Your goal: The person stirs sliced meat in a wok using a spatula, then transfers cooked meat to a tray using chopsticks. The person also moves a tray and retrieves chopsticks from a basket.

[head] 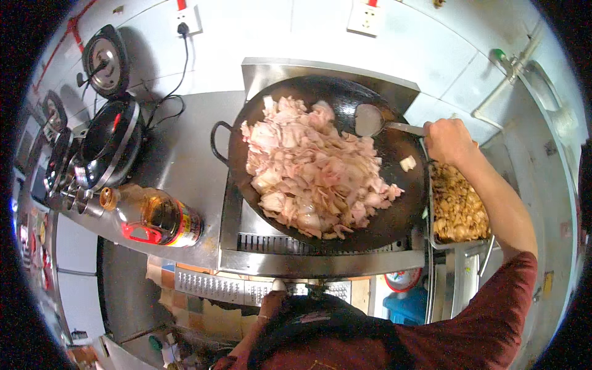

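A large black wok (402,208) sits on the stove in front of me, heaped with pale pink sliced meat (314,171). My right hand (448,141) grips the handle of a metal ladle (369,120), whose bowl rests against the wok's far right wall. One pale piece (408,163) lies apart from the heap on the wok's right side. Low at the stove's front, my left hand (273,303) is by a small white part (279,285). Its fingers are mostly hidden, so its grip cannot be made out.
Left of the wok, a large plastic bottle of dark liquid (159,217) stands on the steel counter (194,138). Behind it are rice cookers (111,138) with raised lids and a power cord. A metal tray of browned chopped food (458,208) lies beneath my right forearm.
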`<state>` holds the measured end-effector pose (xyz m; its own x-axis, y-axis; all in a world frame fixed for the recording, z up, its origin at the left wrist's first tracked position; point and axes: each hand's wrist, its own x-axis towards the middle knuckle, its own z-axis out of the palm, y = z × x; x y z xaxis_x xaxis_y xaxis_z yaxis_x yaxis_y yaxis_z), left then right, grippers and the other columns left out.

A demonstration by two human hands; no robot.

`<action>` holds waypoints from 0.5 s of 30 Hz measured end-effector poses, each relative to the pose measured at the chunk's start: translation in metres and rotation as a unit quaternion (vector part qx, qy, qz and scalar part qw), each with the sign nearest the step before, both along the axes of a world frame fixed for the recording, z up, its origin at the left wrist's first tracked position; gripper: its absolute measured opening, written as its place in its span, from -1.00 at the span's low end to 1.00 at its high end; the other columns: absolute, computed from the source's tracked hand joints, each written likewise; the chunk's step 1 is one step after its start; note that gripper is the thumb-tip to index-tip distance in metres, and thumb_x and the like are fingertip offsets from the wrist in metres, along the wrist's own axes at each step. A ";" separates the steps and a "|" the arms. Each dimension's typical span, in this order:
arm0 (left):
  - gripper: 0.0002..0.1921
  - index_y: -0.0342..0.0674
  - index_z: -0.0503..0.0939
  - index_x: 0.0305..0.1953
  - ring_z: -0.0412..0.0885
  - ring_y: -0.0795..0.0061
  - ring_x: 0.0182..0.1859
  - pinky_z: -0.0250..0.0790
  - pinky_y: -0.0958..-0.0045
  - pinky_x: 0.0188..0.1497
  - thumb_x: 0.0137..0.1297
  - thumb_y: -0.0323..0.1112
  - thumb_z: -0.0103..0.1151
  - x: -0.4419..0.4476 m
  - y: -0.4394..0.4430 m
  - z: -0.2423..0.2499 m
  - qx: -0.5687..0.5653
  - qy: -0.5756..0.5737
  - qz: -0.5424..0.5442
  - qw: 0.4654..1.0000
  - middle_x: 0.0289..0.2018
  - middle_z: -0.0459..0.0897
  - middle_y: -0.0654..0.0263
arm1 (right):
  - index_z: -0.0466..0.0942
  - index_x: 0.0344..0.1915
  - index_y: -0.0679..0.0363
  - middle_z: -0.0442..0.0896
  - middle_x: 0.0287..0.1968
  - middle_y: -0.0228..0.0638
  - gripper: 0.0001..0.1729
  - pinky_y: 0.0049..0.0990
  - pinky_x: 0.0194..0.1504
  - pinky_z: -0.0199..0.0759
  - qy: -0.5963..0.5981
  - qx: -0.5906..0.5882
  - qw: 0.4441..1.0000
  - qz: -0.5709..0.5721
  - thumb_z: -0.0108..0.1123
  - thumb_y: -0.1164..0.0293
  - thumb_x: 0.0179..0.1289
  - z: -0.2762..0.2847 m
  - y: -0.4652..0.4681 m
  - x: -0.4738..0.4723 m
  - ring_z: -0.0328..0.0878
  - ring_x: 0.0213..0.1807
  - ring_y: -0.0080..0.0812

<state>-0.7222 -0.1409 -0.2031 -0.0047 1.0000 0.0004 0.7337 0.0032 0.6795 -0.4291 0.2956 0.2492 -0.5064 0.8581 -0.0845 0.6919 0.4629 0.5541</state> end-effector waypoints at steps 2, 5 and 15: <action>-0.68 -0.34 0.66 -0.22 0.57 0.51 -0.43 0.43 0.43 -0.31 0.32 -0.17 0.10 -0.007 -0.026 -0.004 0.055 0.050 -0.009 0.997 -0.49 0.66 0.26 | 0.56 -0.30 0.23 0.61 -0.52 -0.09 -0.80 -0.07 -0.27 0.47 0.026 0.013 0.999 0.018 0.11 0.35 0.17 -0.011 0.031 -0.017 0.62 -0.37 -0.03; -0.70 -0.36 0.66 -0.16 0.56 0.55 -0.41 0.42 0.46 -0.32 0.33 -0.23 0.09 -0.008 -0.067 -0.008 -0.093 -0.134 0.112 0.980 -0.47 0.66 0.29 | 0.54 -0.27 0.22 0.61 -0.52 -0.13 -0.81 -0.11 -0.29 0.48 0.074 0.003 0.990 0.117 0.16 0.37 0.15 -0.020 0.059 -0.066 0.61 -0.37 -0.01; -0.71 -0.34 0.66 -0.12 0.60 0.51 -0.38 0.45 0.44 -0.33 0.34 -0.25 0.09 0.009 -0.045 -0.034 -0.119 -0.178 0.160 0.964 -0.35 0.71 0.22 | 0.45 -0.29 0.25 0.59 -0.39 -0.24 -0.68 -0.34 -0.24 0.47 -0.040 0.003 0.960 0.275 0.30 0.42 -0.09 0.053 -0.048 -0.069 0.61 -0.39 -0.22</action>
<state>-0.7130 -0.1858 -0.2367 -0.2694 0.9193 -0.2870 0.3896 0.3765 0.8405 -0.4983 0.2472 0.3026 -0.8758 0.4626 -0.1380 0.2979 0.7428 0.5996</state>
